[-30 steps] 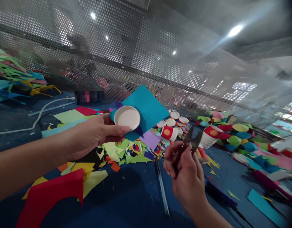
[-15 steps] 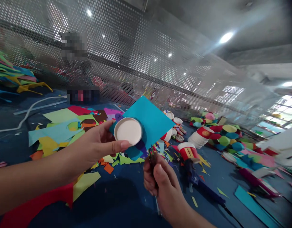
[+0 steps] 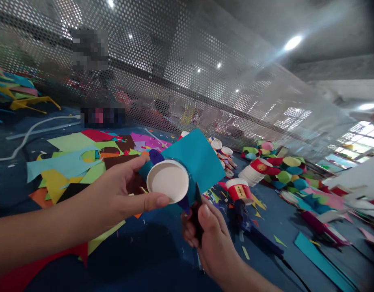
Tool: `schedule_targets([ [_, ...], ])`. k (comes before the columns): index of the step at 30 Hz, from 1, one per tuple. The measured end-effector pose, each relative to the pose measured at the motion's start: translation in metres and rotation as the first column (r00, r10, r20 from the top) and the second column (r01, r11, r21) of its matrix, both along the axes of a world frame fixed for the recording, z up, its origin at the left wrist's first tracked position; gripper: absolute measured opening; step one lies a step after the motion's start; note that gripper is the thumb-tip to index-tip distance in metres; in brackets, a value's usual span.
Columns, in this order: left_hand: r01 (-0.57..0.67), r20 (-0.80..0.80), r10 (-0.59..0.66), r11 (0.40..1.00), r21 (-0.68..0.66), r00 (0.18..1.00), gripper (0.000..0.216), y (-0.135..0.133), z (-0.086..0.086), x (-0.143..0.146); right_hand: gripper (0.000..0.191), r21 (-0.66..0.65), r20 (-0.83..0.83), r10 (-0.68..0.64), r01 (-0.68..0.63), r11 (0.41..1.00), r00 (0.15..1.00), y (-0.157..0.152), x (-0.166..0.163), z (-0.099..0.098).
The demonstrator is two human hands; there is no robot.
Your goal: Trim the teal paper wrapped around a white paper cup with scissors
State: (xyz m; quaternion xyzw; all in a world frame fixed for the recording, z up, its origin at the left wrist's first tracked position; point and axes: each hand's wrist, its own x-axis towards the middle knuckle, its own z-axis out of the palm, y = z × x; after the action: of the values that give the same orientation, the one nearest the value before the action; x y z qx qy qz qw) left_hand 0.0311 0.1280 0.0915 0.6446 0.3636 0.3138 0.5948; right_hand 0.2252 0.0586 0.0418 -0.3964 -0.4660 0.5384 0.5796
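Note:
My left hand (image 3: 130, 184) is closed around a paper cup (image 3: 168, 180), its pale round opening facing me and my thumb along the rim. Behind the cup a turquoise sheet of paper (image 3: 202, 156) sticks out to the upper right. Dark blue paper pieces (image 3: 156, 156) show at opposite sides of the cup. My right hand (image 3: 209, 233) grips a pair of scissors (image 3: 199, 196), with a dark blade pointing up at the lower edge of the turquoise sheet. Their handles are mostly hidden in my fingers.
Coloured paper scraps (image 3: 92, 174) cover the blue table (image 3: 128, 259) at the left. On the right stand a red-and-white paper cup (image 3: 239, 190), stacked cups (image 3: 254, 172) and a blue glue gun (image 3: 256, 233) with its cable. A perforated metal screen (image 3: 162, 73) rises behind.
The turquoise sheet and cup have turned and shifted slightly right. The scissors have come up against the sheet's lower edge, with the blade now plainer to see. Both hands keep their hold.

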Motion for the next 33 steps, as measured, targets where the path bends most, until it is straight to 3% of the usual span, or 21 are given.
schedule_targets([
  [5, -0.126, -0.053, 0.127, 0.992, 0.019, 0.991, 0.100, -0.005, -0.001, 0.001, 0.043, -0.008, 0.001, 0.024, -0.024, 1.000, 1.000, -0.002, 0.002, -0.001],
  [11, -0.182, -0.101, 0.187, 0.982, 0.053, 0.977, 0.104, -0.006, -0.002, 0.002, 0.038, 0.006, -0.039, 0.072, -0.072, 0.997, 0.997, -0.002, 0.001, 0.002],
  [19, -0.185, -0.065, 0.189, 0.981, 0.055, 0.980, 0.090, -0.007, -0.003, 0.003, 0.039, -0.007, -0.094, 0.059, -0.060, 0.998, 0.994, -0.005, -0.001, 0.002],
  [30, -0.168, -0.081, 0.176, 0.981, 0.102, 0.981, 0.082, -0.005, -0.009, -0.001, 0.045, -0.047, -0.040, 0.023, -0.025, 0.999, 0.999, -0.005, -0.001, 0.004],
  [33, -0.144, -0.079, 0.156, 0.979, 0.142, 0.985, 0.068, -0.005, -0.010, -0.002, 0.046, -0.071, -0.063, 0.014, -0.018, 0.997, 0.998, -0.005, -0.002, 0.005],
])
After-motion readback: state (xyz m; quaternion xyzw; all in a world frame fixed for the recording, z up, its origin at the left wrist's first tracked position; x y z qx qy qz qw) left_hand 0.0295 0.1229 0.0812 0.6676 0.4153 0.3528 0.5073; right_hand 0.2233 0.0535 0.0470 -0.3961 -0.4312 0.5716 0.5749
